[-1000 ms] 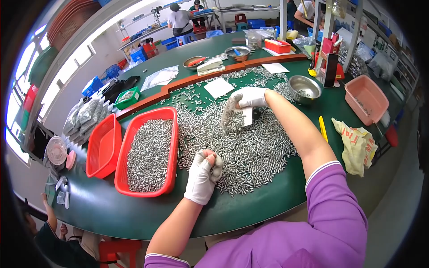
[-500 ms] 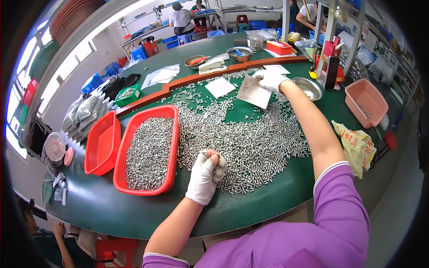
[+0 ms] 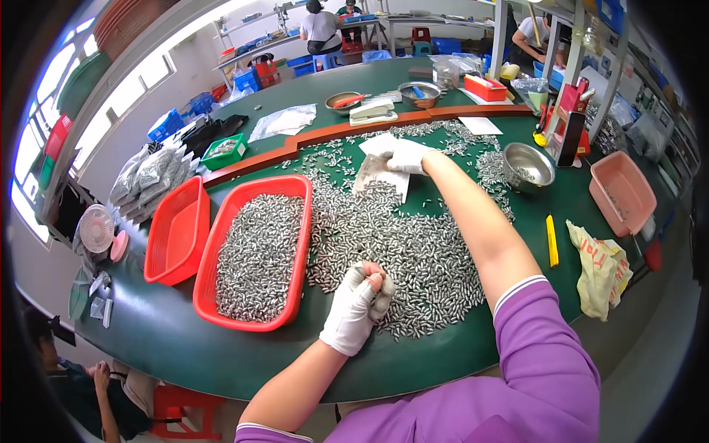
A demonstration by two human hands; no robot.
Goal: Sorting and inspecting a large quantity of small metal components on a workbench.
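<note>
A broad heap of small silver bullet-shaped metal pieces (image 3: 413,258) covers much of the green table. At its far side my right hand (image 3: 408,156), in a white glove, grips a printed paper card (image 3: 399,181) that stands against the pieces. A white sheet (image 3: 375,142) lies by those fingers, partly covered. My left hand (image 3: 359,306), gloved with bare fingertips, is curled closed over the near edge of the heap; whatever is inside it is hidden. Left of the heap stands a red basket (image 3: 306,214) filled with the same pieces.
An empty-looking red tray (image 3: 171,236) stands left of the filled basket. To the right are a metal bowl (image 3: 543,168), a yellow cutter (image 3: 552,241), a pink basket (image 3: 628,188) and a yellow bag (image 3: 600,273). A brown wooden strip (image 3: 325,136) crosses behind the pieces.
My right hand has swept the card leftward and nearer to the white sheet. A yellow cutter, earlier behind my right arm, now shows. My left hand stays curled.
</note>
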